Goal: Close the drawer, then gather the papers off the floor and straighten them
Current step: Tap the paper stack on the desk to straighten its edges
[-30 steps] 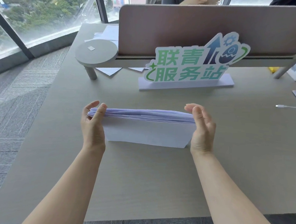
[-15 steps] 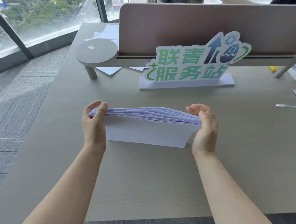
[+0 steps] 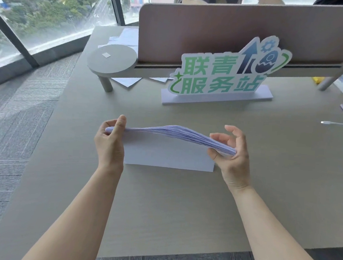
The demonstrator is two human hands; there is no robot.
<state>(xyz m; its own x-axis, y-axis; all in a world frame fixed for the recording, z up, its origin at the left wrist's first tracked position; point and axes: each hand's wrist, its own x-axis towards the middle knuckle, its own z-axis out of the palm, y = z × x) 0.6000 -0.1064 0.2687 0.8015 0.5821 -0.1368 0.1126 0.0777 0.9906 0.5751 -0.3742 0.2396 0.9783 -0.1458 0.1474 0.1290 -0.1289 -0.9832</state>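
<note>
White, faintly lilac sheets form the thick stack of papers [image 3: 166, 132] that I hold on edge over the middle of the grey-beige laminate tabletop [image 3: 285, 178], its lower long edge resting on the surface and its upper edge turned toward the camera. My left hand [image 3: 109, 143] pinches the stack's left end, thumb on the near face and fingers curled round the far face. My right hand [image 3: 233, 154] grips the right end, where the sheets sag downward and fan slightly; its thumb lies under and against the near side, the lower fingers curl behind the stack, and the index finger stands raised and clear of the paper. The stack bows upward in the middle between the two hands.

Toward the far edge of the tabletop stands a white foam-board sign with green characters and a dark blue arrow [image 3: 221, 72] on a flat white base, well apart from the stack. Behind it runs a pinkish-grey desk divider panel [image 3: 244, 27] on a low grey shelf with a round end disc [image 3: 112, 59]. Loose white sheets [image 3: 128, 81] lie beneath that shelf near the far left corner. Near the right edge a white cable with a plug [image 3: 327, 122] lies on the surface. Left of the tabletop is grey patterned carpet [image 3: 14, 129].
</note>
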